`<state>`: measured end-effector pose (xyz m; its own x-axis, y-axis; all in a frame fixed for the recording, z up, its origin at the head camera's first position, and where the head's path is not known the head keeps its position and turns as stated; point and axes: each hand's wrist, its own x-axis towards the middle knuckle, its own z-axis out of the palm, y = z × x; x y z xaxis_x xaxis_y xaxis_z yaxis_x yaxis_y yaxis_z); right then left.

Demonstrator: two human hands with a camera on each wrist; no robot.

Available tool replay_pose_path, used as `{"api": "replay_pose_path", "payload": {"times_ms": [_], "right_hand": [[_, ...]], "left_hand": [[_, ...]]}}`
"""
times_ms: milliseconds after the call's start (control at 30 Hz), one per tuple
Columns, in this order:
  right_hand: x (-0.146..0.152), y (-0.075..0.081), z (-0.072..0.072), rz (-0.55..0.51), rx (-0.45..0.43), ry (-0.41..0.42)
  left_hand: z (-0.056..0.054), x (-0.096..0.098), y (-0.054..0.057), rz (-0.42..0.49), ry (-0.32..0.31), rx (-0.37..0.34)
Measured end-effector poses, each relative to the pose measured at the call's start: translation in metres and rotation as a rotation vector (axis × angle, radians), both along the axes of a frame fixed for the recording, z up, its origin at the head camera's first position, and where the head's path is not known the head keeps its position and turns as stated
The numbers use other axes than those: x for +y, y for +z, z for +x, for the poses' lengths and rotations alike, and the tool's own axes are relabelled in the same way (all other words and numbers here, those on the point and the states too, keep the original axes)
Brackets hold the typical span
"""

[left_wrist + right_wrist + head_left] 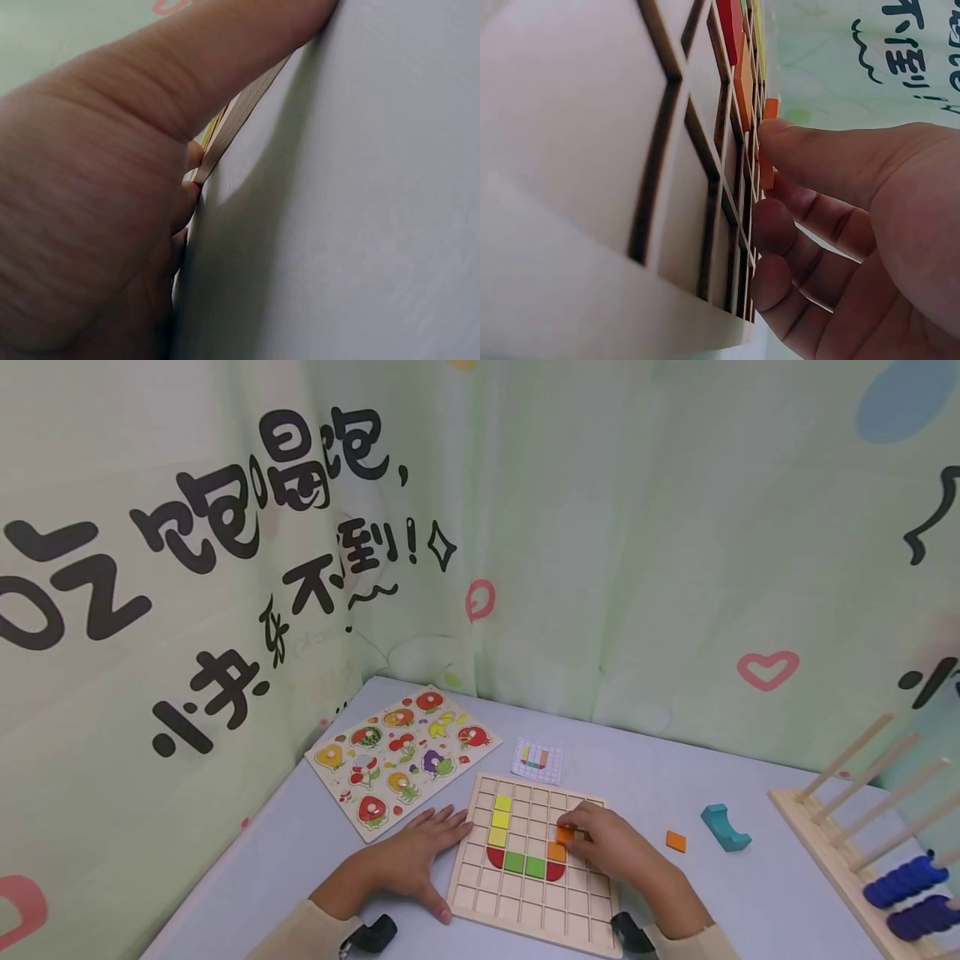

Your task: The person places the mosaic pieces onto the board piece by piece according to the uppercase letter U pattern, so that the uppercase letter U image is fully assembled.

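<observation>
My left hand (412, 860) lies with spread fingers at the left edge of a wooden grid board (517, 902), fingertips touching that edge and thumb near the lower corner. Between thumb and fingertips, my right hand (618, 843) pinches an orange square tile (768, 172) over the board's grid. Just below it, another orange tile (557, 852) sits in a cell. Yellow tiles (500, 820) form a column on the left. Green tiles (536, 867) lie along the bottom between two red rounded tiles (555, 871). In the left wrist view, the left thumb hides most of the board.
A pattern card (537, 760) lies behind the board. To the left is a fruit peg puzzle (333, 783). On the right are a loose orange tile (676, 841), a teal arched block (724, 828) and a wooden peg rack (832, 877) with blue and purple beads.
</observation>
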<state>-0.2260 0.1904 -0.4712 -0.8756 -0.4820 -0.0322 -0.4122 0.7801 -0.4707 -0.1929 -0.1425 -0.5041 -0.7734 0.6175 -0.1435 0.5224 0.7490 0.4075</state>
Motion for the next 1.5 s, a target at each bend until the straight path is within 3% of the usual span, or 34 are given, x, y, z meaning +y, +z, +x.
{"api": "replay_pose_path", "payload": {"times_ms": [467,1500], "right_hand": [[-0.0059,-0.0007,-0.0044,-0.019,0.005,0.014],[-0.0034,-0.0006,-0.0067,-0.015,0.027,0.028]], "left_hand": [[0.0007,-0.0009,-0.0021,0.004,-0.009,0.003],[0.0020,0.0022,0.0050,-0.006,0.008,-0.005]]}}
